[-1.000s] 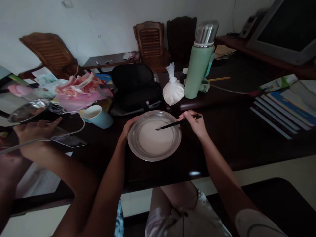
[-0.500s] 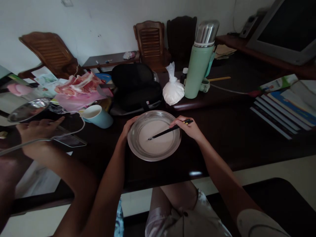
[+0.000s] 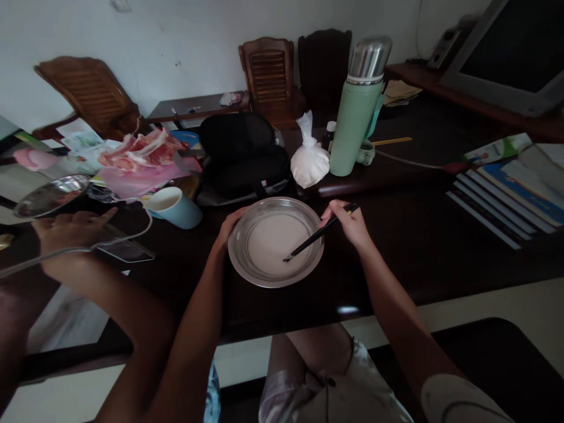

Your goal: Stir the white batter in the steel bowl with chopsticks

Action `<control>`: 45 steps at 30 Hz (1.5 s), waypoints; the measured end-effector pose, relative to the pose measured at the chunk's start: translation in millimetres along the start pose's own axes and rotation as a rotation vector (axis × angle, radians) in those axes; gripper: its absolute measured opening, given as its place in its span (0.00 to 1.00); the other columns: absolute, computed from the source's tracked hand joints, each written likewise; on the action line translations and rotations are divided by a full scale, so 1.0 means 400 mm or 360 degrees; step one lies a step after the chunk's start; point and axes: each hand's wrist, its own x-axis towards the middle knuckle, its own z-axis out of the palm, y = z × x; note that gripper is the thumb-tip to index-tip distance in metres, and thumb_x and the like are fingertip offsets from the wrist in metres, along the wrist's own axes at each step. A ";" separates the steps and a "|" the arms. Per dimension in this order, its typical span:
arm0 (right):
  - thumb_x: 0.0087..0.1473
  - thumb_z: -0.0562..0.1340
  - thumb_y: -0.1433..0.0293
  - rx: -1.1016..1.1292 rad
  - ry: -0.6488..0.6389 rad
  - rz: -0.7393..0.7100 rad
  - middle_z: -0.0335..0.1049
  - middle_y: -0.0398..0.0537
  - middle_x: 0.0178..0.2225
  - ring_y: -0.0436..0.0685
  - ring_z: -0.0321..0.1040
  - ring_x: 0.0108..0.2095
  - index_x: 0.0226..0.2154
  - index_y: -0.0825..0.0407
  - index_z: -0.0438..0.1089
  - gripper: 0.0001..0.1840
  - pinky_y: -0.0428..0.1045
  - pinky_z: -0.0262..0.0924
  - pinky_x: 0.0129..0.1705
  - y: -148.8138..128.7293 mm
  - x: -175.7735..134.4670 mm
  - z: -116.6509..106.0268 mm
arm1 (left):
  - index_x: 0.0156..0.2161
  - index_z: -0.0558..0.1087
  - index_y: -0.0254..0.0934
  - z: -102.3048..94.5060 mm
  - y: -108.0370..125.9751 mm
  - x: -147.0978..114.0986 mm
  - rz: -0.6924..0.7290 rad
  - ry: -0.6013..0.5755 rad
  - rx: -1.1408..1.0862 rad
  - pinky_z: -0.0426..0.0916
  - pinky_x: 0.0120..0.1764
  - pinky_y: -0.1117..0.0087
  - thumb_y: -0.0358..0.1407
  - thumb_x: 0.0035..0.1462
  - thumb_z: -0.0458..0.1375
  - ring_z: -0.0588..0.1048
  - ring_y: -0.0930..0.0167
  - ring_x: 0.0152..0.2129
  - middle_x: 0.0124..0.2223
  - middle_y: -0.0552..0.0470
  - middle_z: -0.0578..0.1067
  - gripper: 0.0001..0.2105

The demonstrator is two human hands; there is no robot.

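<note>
A shallow metal bowl (image 3: 235, 258) stands on the dark table, holding a pale, milky batter (image 3: 273, 238). My left hand (image 3: 230, 226) grips the bowl's left rim, its fingers partly hidden behind the side. Over the right rim, my right hand (image 3: 347, 223) is closed around a pair of black chopsticks (image 3: 311, 239) with a gold band near the upper end. Their tips dip into the liquid right of the middle. Behind the bowl sits a knotted clear bag of white powder (image 3: 309, 163).
A green thermos (image 3: 356, 126) rises behind my right hand. To the left are a blue mug (image 3: 178, 210), raw meat (image 3: 138, 151) on pink plastic and a metal basin (image 3: 53, 194). Another person's hand (image 3: 68, 232) rests near a phone and cable. Stacked books (image 3: 506, 194) lie right.
My right hand has moved right with the chopsticks, and their tips have swept right and slightly nearer me through the liquid. The bowl and my left hand stay in place.
</note>
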 end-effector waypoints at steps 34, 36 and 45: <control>0.57 0.59 0.52 -0.0126 0.0200 -0.0167 0.77 0.46 0.24 0.56 0.75 0.29 0.27 0.49 0.75 0.21 0.53 0.68 0.40 0.006 0.005 -0.009 | 0.41 0.78 0.34 0.005 0.005 -0.005 -0.0022 0.0029 -0.0026 0.62 0.57 0.59 0.46 0.44 0.61 0.70 0.55 0.52 0.43 0.47 0.78 0.21; 0.57 0.58 0.51 -0.0074 0.0292 -0.0149 0.75 0.45 0.20 0.56 0.74 0.25 0.24 0.49 0.73 0.23 0.53 0.69 0.37 0.003 0.008 -0.019 | 0.41 0.78 0.34 0.004 0.005 -0.004 0.0001 0.0035 0.0010 0.62 0.57 0.59 0.46 0.44 0.61 0.69 0.55 0.53 0.43 0.47 0.78 0.21; 0.57 0.58 0.51 -0.0011 -0.0301 -0.0074 0.78 0.46 0.26 0.55 0.76 0.31 0.29 0.51 0.76 0.22 0.51 0.68 0.38 -0.003 -0.009 0.021 | 0.41 0.79 0.36 -0.002 0.001 -0.004 -0.0023 0.0016 -0.0035 0.58 0.60 0.61 0.46 0.43 0.62 0.66 0.56 0.56 0.50 0.48 0.76 0.21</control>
